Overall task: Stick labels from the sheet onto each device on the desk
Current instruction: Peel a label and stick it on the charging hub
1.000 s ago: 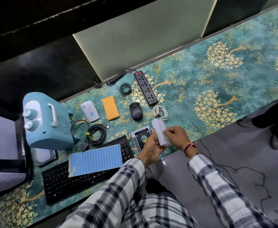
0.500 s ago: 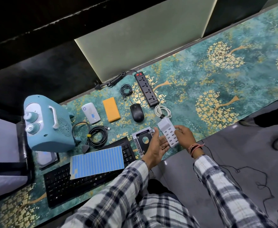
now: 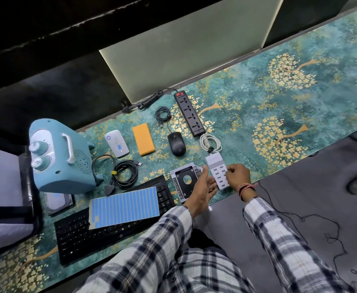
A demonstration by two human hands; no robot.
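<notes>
The right hand (image 3: 237,176) pinched the white charger (image 3: 216,171) lying flat at the worktop's (image 3: 279,115) near edge; the left hand (image 3: 203,187) hovered open beside it. Best steady it there, then fetch a label from the sheet (image 3: 124,207) on the keyboard (image 3: 109,235).

The label sheet (image 3: 124,207) lies on the keyboard (image 3: 114,225) at the near edge of the desk (image 3: 279,115). Behind the keyboard sit a heater (image 3: 61,157) at the left, then a cable bundle (image 3: 124,173). The drive tray (image 3: 185,180) lies right of the keyboard. The USB charger (image 3: 216,172) is right of the tray, between both hands. The mouse (image 3: 176,143) and power strip (image 3: 189,114) lie behind it.
</notes>
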